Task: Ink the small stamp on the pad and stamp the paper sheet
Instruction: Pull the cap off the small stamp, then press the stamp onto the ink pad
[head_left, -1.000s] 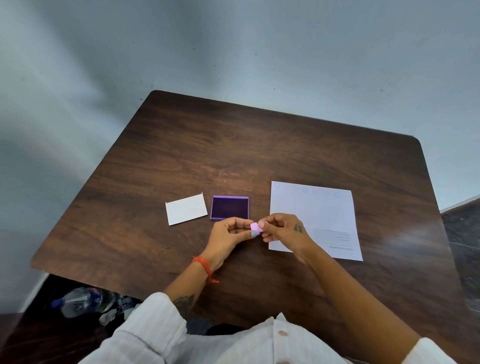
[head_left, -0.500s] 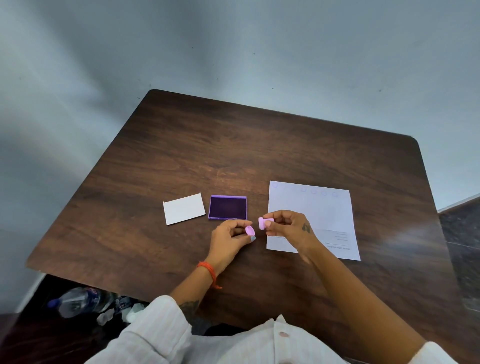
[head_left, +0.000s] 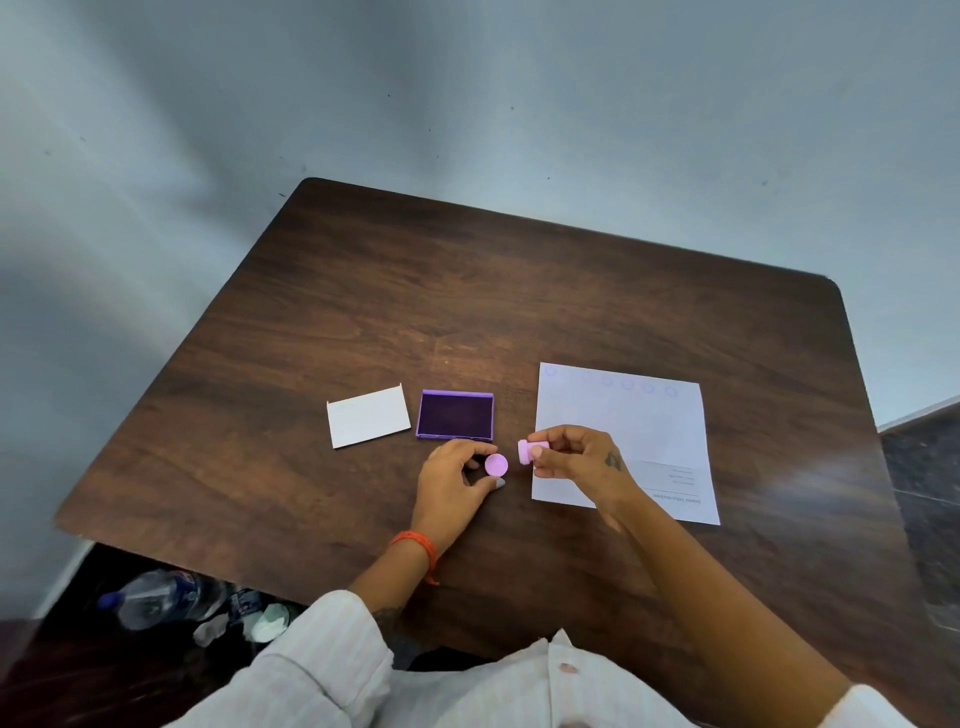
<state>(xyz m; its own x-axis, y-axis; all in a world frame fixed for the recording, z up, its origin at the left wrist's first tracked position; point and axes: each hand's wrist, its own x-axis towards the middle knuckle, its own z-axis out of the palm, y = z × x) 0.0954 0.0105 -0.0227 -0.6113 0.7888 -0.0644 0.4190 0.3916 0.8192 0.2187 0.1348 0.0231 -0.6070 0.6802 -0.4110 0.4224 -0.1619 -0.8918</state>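
beside the open ink pad (head_left: 455, 414), left hand (head_left: 453, 488) grip clamped on pink cap (head_left: 496, 464), right hand (head_left: 574, 458) grip on small stamp (head_left: 531, 450)

Dark wooden table (head_left: 467, 291), white card (head_left: 368, 417), open purple ink pad (head_left: 455, 414), paper sheet (head_left: 631, 421)

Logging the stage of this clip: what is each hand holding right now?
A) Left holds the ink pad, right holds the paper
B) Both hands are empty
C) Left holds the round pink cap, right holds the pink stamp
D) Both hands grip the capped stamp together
C: the left hand pinches the round pink cap, while the right hand holds the pink stamp, the two pieces apart.
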